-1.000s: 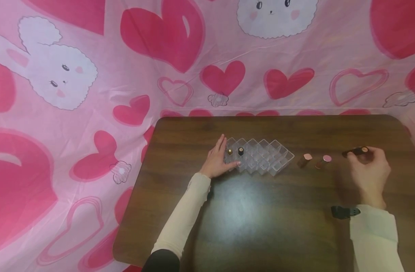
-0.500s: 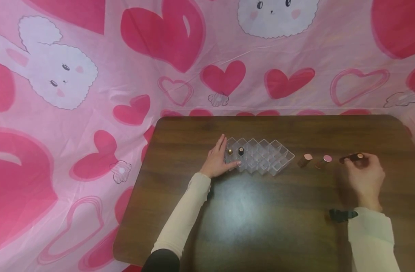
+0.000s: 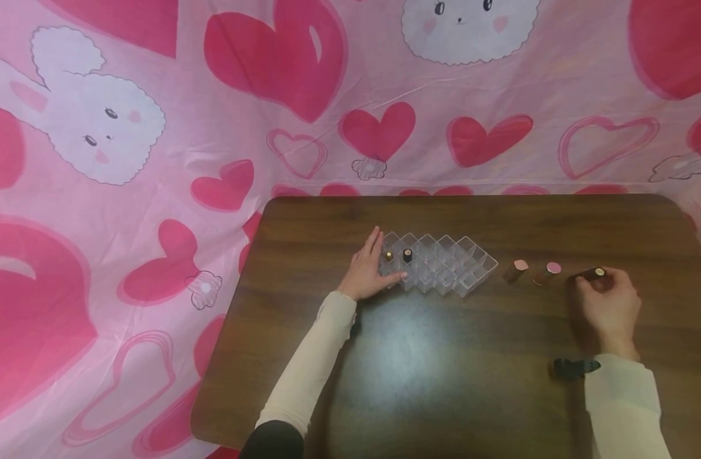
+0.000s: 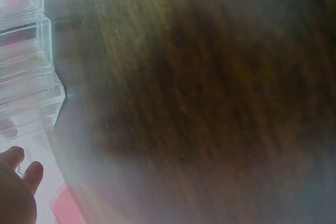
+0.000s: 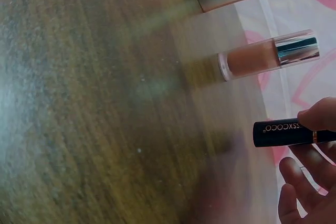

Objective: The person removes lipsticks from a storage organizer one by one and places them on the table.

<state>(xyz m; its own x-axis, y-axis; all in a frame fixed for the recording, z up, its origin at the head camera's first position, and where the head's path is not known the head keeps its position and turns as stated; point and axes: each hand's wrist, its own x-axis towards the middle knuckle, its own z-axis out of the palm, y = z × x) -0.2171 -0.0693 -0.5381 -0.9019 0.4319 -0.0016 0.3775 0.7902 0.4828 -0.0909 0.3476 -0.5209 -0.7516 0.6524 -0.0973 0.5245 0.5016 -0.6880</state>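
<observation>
A clear lipstick organizer (image 3: 466, 247) with diamond-shaped compartments lies mid-table. My left hand (image 3: 366, 271) rests against its left end, fingers straight along the far side and thumb stretched toward the near side. Two tubes stand in its left compartments: a gold-topped one (image 3: 389, 256) and a black one (image 3: 407, 255). At the right, my right hand (image 3: 612, 309) pinches a black lipstick (image 5: 279, 133) with gold lettering between thumb and fingers. Left of that hand, a rose-gold lipstick tube (image 3: 516, 271) and a lip gloss tube (image 5: 252, 59) with a shiny metallic end stand upright.
A brown wooden table (image 3: 407, 382) with rounded corners carries everything. Pink heart-and-bunny fabric (image 3: 379, 83) hangs behind it and along its left side. A dark strap (image 3: 576, 368) sits at the right wrist.
My right hand has moved left and slightly nearer with the black lipstick, which now points more upright and sits closer to the lip gloss. The left hand and organizer have stayed put.
</observation>
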